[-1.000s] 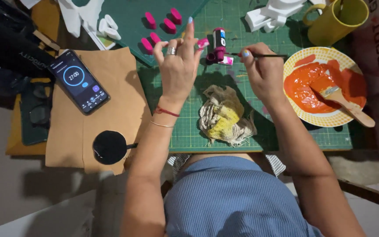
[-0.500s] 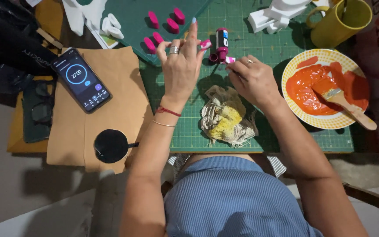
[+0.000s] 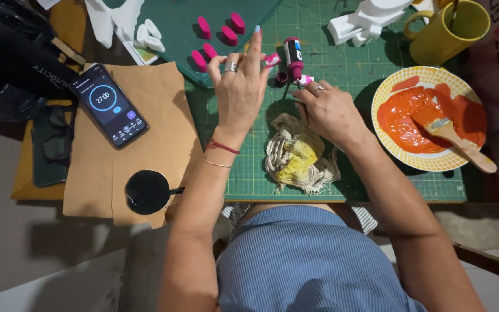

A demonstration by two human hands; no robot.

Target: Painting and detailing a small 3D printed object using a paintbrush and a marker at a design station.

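Since the earlier frame the right hand has moved left, off the plate side, to the small magenta paint bottle standing at upper centre. Left of frame: a black smartphone lies on brown kraft paper. The left hand, fingers spread, pinches a small pink painted piece. The right hand's fingers are closed together on something thin; what it is cannot be told. A crumpled stained cloth lies on the green gridded cutting mat. Right: a yellow-rimmed plate holds glossy orange paint and a wooden-handled brush.
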